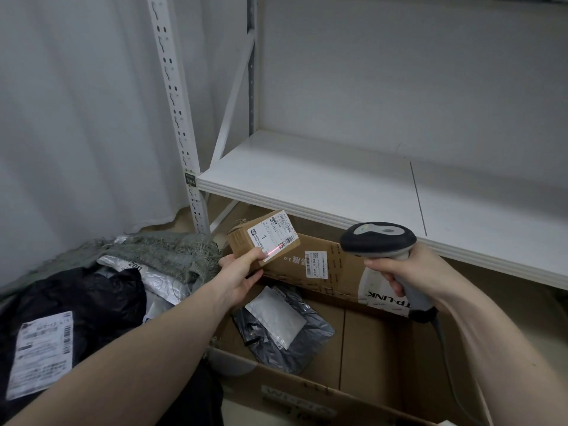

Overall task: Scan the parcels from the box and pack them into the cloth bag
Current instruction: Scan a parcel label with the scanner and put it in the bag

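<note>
Left hand [238, 276] pinches the small carton [262, 238] label-up over the box [362, 333], so the red beam crosses its barcode. Right hand [399, 272], at three o'clock, wraps the scanner [378, 239]. Cloth bag [166, 253] waits at nine o'clock.

Small cardboard parcel [262, 238] in left hand [239, 276]; barcode scanner [379, 241] in right hand [402, 272]; red beam on label.

Brown carton [261, 238] with white label, grey-black scanner [379, 239], dark grey mailer [285, 330].
</note>
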